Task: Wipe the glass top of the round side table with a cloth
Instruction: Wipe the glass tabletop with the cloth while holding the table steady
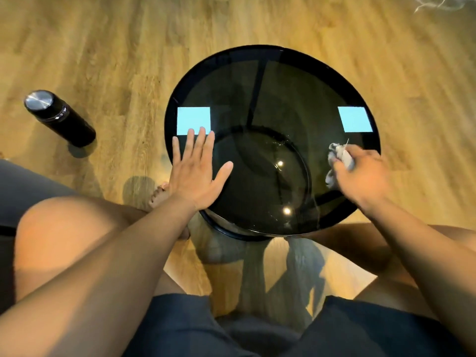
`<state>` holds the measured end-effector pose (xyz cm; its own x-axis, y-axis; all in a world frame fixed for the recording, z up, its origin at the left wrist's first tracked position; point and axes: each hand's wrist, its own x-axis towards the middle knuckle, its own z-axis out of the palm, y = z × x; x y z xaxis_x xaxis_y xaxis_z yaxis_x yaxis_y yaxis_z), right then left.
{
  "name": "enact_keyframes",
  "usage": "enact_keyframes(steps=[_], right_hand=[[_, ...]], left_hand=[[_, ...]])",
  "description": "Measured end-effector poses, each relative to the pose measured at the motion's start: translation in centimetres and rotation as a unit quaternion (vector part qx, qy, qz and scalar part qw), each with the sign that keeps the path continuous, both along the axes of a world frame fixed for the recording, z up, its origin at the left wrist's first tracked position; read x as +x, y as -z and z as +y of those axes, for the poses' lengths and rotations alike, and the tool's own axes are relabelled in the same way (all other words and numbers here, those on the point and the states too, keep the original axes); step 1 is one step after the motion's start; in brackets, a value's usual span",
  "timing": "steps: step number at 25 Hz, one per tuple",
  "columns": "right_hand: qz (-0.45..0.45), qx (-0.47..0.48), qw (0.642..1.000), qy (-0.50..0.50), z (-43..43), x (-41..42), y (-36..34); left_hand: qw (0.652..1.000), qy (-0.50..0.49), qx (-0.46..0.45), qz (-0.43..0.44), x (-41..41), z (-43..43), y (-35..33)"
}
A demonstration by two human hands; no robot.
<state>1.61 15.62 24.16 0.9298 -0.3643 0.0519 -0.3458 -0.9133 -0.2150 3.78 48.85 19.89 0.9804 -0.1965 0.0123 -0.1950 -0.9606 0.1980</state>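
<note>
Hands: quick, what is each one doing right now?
Left hand: open, flat on the glass top.
Right hand: closed, holding the cloth.

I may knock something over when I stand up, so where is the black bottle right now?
In the head view, the black bottle stands on the wooden floor, left of the round side table, beyond the left hand.

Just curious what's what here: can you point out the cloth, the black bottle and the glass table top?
cloth [343,155]: head view, on the bunched part above the fingers.
black bottle [64,119]: head view, mid-body.
glass table top [296,94]: head view, bare glass at the far side.
</note>
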Motion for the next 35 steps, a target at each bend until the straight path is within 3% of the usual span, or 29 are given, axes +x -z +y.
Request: enact_keyframes(steps=[7,9,12,14,17,20,23,26,28,31,33,35], right_hand=[[-0.046,0.068,0.979,-0.188,18.7,-4.1,1.1],[-0.019,0.101,0.952,-0.288,18.5,-5.0,0.8],[0.004,0.077,0.920,-0.385,10.1,-6.8,0.9],[-0.011,0.046,0.944,-0.327,3.3,-6.0,0.9],[0.026,-0.034,0.990,-0.135,-5.2,-0.5,-0.1],[0.051,-0.052,0.997,-0.007,-6.5,3.9,-1.6],[-0.009,-0.017,0.997,-0.072,3.7,2.8,-0.1],[-0.051,0.066,0.973,-0.214,17.0,-1.1,1.1],[-0.054,0.118,0.958,-0.254,20.3,-2.1,1.0],[-0.051,0.054,0.947,-0.313,14.9,-1.7,0.9],[-0.045,0.008,0.967,-0.250,7.1,-0.3,1.0],[-0.002,-0.036,0.992,-0.124,-1.8,1.7,0.4]], left_hand=[[1.000,0.003,-0.001,0.011,0.0,-0.1,-0.3],[1.000,-0.001,0.001,0.011,-0.1,0.0,-0.3],[1.000,-0.002,0.006,0.009,0.1,-0.2,-0.1],[1.000,-0.005,0.009,0.012,0.2,-0.1,0.0],[1.000,-0.005,0.002,0.004,0.2,-0.1,0.2],[1.000,-0.006,-0.006,0.001,0.1,-0.2,0.2],[1.000,-0.009,-0.013,0.002,0.4,-0.1,0.1],[0.999,-0.007,-0.043,-0.007,0.2,0.0,-0.2],[0.997,-0.015,-0.070,-0.014,-0.1,0.0,-0.4],[0.998,-0.014,-0.053,-0.005,0.0,-0.3,-0.2],[1.000,-0.009,-0.025,-0.006,0.2,-0.3,-0.1],[1.000,-0.004,-0.013,-0.011,0.2,-0.3,-0.1]])
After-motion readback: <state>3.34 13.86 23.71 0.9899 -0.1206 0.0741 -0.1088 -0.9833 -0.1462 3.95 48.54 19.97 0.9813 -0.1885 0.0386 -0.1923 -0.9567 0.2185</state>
